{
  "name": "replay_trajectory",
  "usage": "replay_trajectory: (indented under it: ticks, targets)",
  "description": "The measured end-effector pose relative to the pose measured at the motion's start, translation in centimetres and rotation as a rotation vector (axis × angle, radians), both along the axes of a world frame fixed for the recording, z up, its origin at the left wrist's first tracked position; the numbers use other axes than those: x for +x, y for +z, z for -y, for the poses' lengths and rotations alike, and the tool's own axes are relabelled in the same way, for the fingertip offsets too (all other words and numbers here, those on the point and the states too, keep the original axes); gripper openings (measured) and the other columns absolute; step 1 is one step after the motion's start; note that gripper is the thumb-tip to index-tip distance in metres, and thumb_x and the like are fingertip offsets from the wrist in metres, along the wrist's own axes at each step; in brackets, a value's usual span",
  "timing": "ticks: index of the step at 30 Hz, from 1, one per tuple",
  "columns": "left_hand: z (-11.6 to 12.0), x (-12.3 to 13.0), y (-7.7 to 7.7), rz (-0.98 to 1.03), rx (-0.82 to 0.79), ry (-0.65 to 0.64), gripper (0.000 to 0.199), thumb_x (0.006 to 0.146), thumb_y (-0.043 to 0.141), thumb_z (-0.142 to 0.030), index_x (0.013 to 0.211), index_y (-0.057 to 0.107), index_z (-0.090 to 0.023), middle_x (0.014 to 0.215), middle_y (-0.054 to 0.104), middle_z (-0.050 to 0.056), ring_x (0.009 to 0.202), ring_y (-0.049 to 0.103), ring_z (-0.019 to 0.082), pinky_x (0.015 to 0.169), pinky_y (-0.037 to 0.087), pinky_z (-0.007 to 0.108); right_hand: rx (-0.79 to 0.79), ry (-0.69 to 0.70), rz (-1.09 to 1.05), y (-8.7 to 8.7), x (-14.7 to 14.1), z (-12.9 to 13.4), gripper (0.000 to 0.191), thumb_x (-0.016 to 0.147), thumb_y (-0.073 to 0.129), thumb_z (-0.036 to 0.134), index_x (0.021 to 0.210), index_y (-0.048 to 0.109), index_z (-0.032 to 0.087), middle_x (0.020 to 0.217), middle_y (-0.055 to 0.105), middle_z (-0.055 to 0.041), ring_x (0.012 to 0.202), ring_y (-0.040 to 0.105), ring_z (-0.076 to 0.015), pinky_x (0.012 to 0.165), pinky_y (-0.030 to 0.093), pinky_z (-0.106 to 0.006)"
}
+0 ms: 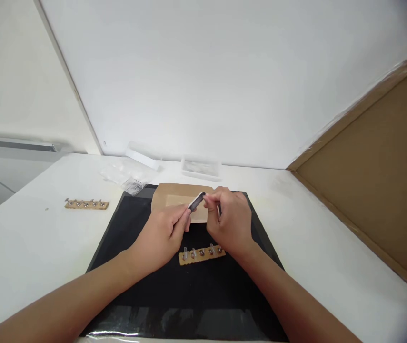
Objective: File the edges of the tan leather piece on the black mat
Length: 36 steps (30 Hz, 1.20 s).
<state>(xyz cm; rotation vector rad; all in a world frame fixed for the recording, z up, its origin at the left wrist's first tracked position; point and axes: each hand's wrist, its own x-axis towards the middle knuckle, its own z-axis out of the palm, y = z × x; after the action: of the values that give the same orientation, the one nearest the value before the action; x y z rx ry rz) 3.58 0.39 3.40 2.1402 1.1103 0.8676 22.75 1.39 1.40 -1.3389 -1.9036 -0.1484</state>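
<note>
My left hand [163, 231] pinches the lower end of a small flat dark piece with a pale edge [196, 202], which slants up to the right. At its upper end, the fingertips of my right hand [230, 216] are pressed together; whatever they grip is too small to make out. Behind both hands lies an open brown paper tray [162, 193], on a black mat [189, 295]. Just below the hands, a tan strip [199, 257] carries several small metal parts, some with clear pieces standing up.
Another tan strip with metal parts [86, 205] lies on the white table [46, 247] at the left. Toward the back are clear plastic bags [123, 174], a white lid-like piece [141, 157] and a translucent box [201, 169]. A brown cardboard panel [371, 171] stands at the right.
</note>
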Motion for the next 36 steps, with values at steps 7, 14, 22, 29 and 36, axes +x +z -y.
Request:
replay_trajectory:
  ticks: [7, 14, 22, 29, 36]
  targets:
    - [-0.1, 0.2, -0.5, 0.014, 0.003, 0.034, 0.037, 0.107, 0.039, -0.03, 0.074, 0.051, -0.02, 0.061, 0.052, -0.005, 0.057, 0.05, 0.012, 0.061, 0.036, 0.026, -0.031, 0.046, -0.024, 0.1, -0.4, -0.2, 0.02, 0.103, 0.049, 0.029, 0.085, 0.052, 0.022, 0.076, 0.07, -0.0008, 0.064, 0.061, -0.0184, 0.082, 0.035, -0.039]
    - [0.1, -0.3, -0.2, -0.003, 0.03, 0.027, 0.038, 0.108, 0.037, -0.031, 0.075, 0.052, -0.02, 0.061, 0.052, -0.004, 0.057, 0.051, 0.013, 0.06, 0.037, 0.026, -0.078, 0.114, 0.01, 0.9, -0.4, 0.1, 0.021, 0.104, 0.046, 0.03, 0.086, 0.052, 0.023, 0.074, 0.069, -0.0007, 0.061, 0.057, -0.0177, 0.081, 0.035, -0.039]
    - [-0.1, 0.0, -0.3, -0.033, 0.1, 0.039, 0.037, 0.108, 0.036, -0.028, 0.075, 0.052, -0.02, 0.065, 0.055, -0.002, 0.06, 0.052, 0.014, 0.061, 0.037, 0.027, -0.067, 0.092, 0.033, 0.4, -0.5, 0.1, 0.018, 0.103, 0.047, 0.029, 0.087, 0.052, 0.022, 0.074, 0.07, -0.0007, 0.059, 0.057, -0.0175, 0.078, 0.034, -0.039]
    - [0.0, 0.0, -0.3, -0.027, 0.246, 0.014, 0.031, 0.107, 0.039, -0.021, 0.079, 0.055, -0.02, 0.076, 0.062, 0.001, 0.066, 0.056, 0.014, 0.067, 0.042, 0.027, -0.06, 0.119, -0.034, 0.9, -0.8, 0.4, 0.016, 0.102, 0.051, 0.028, 0.087, 0.054, 0.023, 0.078, 0.074, -0.0002, 0.065, 0.065, -0.0182, 0.082, 0.035, -0.04]
    - [0.2, 0.1, -0.1, -0.045, 0.275, 0.028, 0.029, 0.107, 0.039, -0.02, 0.083, 0.057, -0.02, 0.08, 0.066, 0.002, 0.072, 0.061, 0.016, 0.069, 0.045, 0.027, -0.078, 0.133, -0.098, 1.2, -0.8, 0.5, 0.018, 0.101, 0.052, 0.028, 0.084, 0.053, 0.024, 0.075, 0.074, 0.0013, 0.062, 0.064, -0.0171, 0.083, 0.036, -0.041]
